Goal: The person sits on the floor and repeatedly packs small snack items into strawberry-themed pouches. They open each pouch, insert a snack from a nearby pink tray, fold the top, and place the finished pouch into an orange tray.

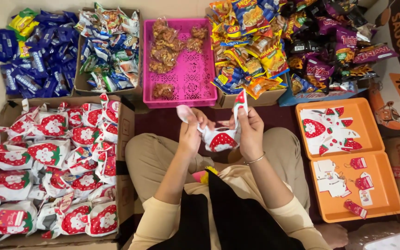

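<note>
Seated cross-legged on the floor, a person's left hand (190, 134) and right hand (251, 132) both pinch a soft white strawberry-print pouch (221, 139) above the lap, fingers closed on its limp fabric edges. A cardboard box (125, 139) of matching filled pouches sits left, an orange tray (376, 153) of flat pouches and tags right, a perforated pink basket (195, 69) ahead. Crinkly snack packets beyond are partly cut off.
</note>
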